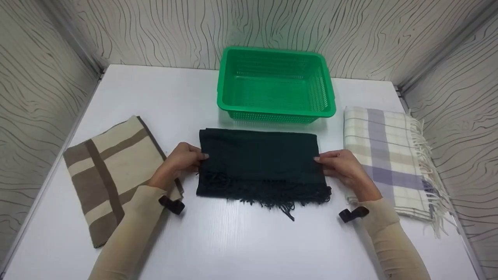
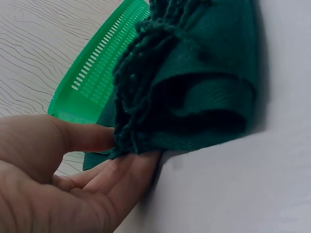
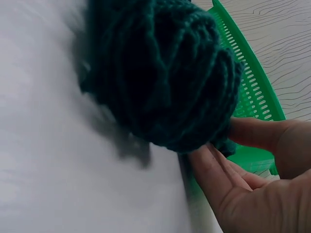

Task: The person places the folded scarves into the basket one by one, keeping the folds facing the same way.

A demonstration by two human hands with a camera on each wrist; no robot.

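Both-sided: left hand (image 1: 182,160) pinches the dark green scarf (image 1: 260,163) at one end; right hand (image 1: 341,165) pinches the other.

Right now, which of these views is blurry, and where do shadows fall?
Head view: sharp, evenly lit, soft shadow under the basket. Left wrist view: the scarf is clear, with a faint shadow on the table. Right wrist view: scarf soft and blurred, dark shadow beneath it.

A dark green scarf (image 1: 260,161) (fringed along its near edge) lies folded flat on the table.
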